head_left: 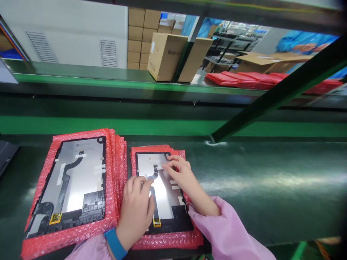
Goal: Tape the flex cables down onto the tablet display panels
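A flat display panel (pixel 166 213) with a silver back and black edges lies on a stack of red bubble-wrap sheets (pixel 168 242). My right hand (pixel 180 171) is over its upper part, thumb and fingers pinched at a small strip of pale tape (pixel 159 167) by the connector. Over the panel's left side, my left hand (pixel 138 202) rests with bent fingers near the dark ribbon cable (pixel 155 176), thumb apart from the index finger. To the left, a second, similar panel (pixel 74 180) lies on a thicker pile of red bubble wrap (pixel 110 213).
A green slanted post (pixel 271 97) rises from the green bench (pixel 265 180) to my right. Behind, a shelf carries a cardboard box (pixel 168 54) and red bubble-wrap packs (pixel 244 79). People in blue sleeves (pixel 298 39) stand beyond it. A grey object (pixel 7 153) sits at far left.
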`<state>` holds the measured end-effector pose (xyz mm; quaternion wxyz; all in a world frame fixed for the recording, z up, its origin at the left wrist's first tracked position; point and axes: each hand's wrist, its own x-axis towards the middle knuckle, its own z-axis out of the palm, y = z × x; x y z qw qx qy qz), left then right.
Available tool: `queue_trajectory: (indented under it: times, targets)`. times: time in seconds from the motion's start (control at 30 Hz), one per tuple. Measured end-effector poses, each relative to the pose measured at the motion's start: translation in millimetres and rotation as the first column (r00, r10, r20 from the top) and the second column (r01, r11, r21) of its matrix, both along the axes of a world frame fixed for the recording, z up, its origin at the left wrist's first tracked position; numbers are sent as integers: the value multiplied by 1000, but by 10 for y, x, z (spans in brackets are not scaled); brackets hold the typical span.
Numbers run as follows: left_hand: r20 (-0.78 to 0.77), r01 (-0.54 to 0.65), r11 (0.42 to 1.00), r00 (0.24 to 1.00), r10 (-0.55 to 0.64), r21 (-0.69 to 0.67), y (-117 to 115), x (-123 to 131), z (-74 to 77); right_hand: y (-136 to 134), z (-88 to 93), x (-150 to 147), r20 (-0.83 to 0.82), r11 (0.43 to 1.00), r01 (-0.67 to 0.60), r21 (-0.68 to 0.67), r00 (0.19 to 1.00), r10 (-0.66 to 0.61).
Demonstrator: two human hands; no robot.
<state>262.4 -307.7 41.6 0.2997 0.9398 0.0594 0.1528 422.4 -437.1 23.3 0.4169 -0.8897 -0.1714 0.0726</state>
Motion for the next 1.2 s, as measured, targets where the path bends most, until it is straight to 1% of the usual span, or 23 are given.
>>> queue_trajectory:
  times: [0.13,0.23,0.3,0.4,0.53,0.63,0.73,0.8,0.83,0.9,0.97,1.0,1.03,1.1,1.17,1.2]
  targets:
    - [-83,-64,984,993,79,168,-74,124,14,89,-2,-62,-57,998,-24,-63,998,20]
    - [-85,-89,959,990,115,269,-121,187,-11,124,13,-101,-76,994,-22,-104,997,15]
    - [-82,-98,944,988,130,316,-140,220,-37,133,-2,-113,-48,992,-22,-128,999,16]
    - [-92,-108,928,984,150,357,-150,256,-74,131,-54,-127,23,987,-8,-163,1000,12]
    - [-121,-100,916,980,159,389,-153,284,-95,126,-103,-164,101,985,-5,-175,995,23]
    - [-139,-79,903,979,151,422,-148,308,-86,149,-91,-176,109,978,-1,-207,994,24]
    - [-152,-74,896,976,155,438,-131,330,-69,142,-49,-106,68,967,20,-254,998,-3]
    - [-149,-87,902,975,164,423,-112,323,-77,67,-25,-3,51,964,51,-260,998,-39]
    - [-139,-101,908,975,170,406,-100,305,-95,2,-20,58,50,969,68,-236,997,-58]
    - [-105,-141,928,977,188,345,-76,235,-167,-170,-31,172,9,988,84,-129,996,-84]
    - [-59,-181,948,978,202,262,-58,125,-279,-356,-72,242,-100,997,71,-26,992,-74]
    - [-40,-190,957,978,204,221,-54,65,-341,-436,-100,254,-157,998,61,-10,986,-62]
    - [-30,-190,965,980,198,182,-55,7,-398,-500,-128,252,-198,999,49,-20,979,-52]
    - [-38,-155,981,986,160,113,-68,-87,-483,-568,-169,215,-221,998,13,-59,975,-26]
    - [-73,-107,993,991,111,46,-91,-138,-514,-564,-161,154,-199,997,-24,-70,980,9]
    - [-92,-92,996,991,93,15,-103,-147,-511,-543,-134,118,-162,997,-35,-74,987,22]
